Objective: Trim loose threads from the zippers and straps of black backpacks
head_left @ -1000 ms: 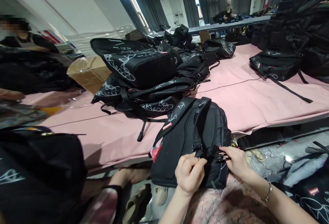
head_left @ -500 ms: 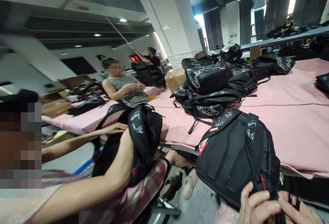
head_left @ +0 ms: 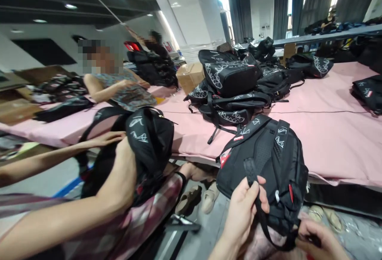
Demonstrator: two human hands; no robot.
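Note:
A black backpack [head_left: 237, 172] with white scribble prints leans on the pink table's edge, its back panel and shoulder straps facing me. My left hand [head_left: 246, 200] pinches a black webbing strap [head_left: 263, 222] in front of the back panel. From there the strap loops down to the bag's lower right corner. At that corner my right hand [head_left: 319, 238] has its fingers closed on the strap's lower part, partly hidden by the hand itself. A red tag [head_left: 291, 193] shows on the bag's side, above my right hand.
Several similar backpacks [head_left: 229, 73] are piled on the pink table [head_left: 334, 140]. To my left, a co-worker's arms [head_left: 119, 172] reach into another black backpack [head_left: 158, 140]. A cardboard box [head_left: 189, 77] stands behind the pile; another folded bag [head_left: 368, 93] lies at the right.
My left hand has moved up and left from the bag's lower corner, drawing the strap out across the back panel. My right hand stays near that corner. The view has shifted right.

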